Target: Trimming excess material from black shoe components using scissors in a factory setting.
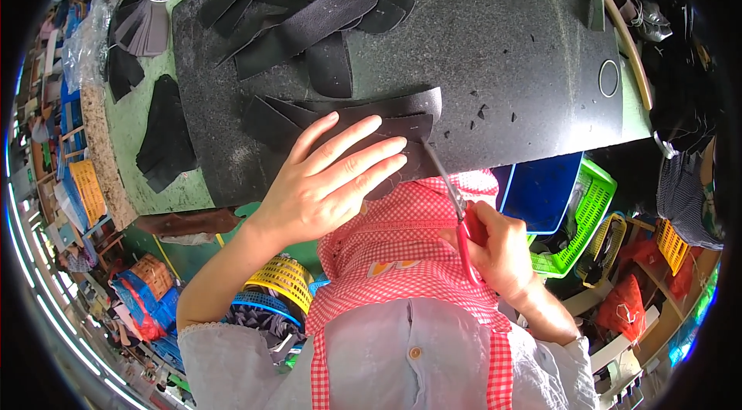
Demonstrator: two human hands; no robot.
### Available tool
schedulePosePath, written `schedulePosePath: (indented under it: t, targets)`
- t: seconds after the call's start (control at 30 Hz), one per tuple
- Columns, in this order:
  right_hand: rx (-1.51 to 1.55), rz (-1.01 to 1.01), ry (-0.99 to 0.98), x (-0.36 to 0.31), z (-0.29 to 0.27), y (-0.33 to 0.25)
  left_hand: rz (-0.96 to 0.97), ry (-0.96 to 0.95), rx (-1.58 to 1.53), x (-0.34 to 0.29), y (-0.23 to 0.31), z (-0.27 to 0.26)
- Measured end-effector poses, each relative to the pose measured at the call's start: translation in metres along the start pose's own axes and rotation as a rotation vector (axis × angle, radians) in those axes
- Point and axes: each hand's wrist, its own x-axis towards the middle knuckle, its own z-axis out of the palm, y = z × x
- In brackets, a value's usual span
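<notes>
One blue basket (pixel 267 301) of dark pieces (pixel 270 325)

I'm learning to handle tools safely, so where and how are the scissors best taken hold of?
Probably by the red handles of the scissors, coming from the near side at the right, as the right hand does. The handles point toward the person's body, while the slim metal blades point away, toward the black pieces under the left hand.
</notes>
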Motion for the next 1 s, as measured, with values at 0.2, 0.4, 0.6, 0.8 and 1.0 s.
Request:
schedulePosePath:
  t: [0.2,0.4,0.6,0.8,1.0]
  targets:
    - [0.393,0.177,-0.058,0.002,-0.005,0.018,-0.006,0.048,-0.031,-0.001,0.0,0.002]
    - [0.14,0.014,-0.079,0.007,-0.021,0.015,0.038,-0.018,-0.07,0.001,-0.008,-0.005]
    - [-0.075,-0.101,0.012,0.013,-0.022,0.005,0.008,-0.072,-0.034,0.006,-0.004,-0.009]
    - [-0.175,-0.06,-0.014,0.009,-0.032,-0.004,0.003,-0.08,-0.017,0.004,-0.005,-0.006]
    - [-0.142,-0.026,0.01,0.0,-0.035,-0.007,0.011,-0.07,-0.022,0.005,-0.006,-0.006]
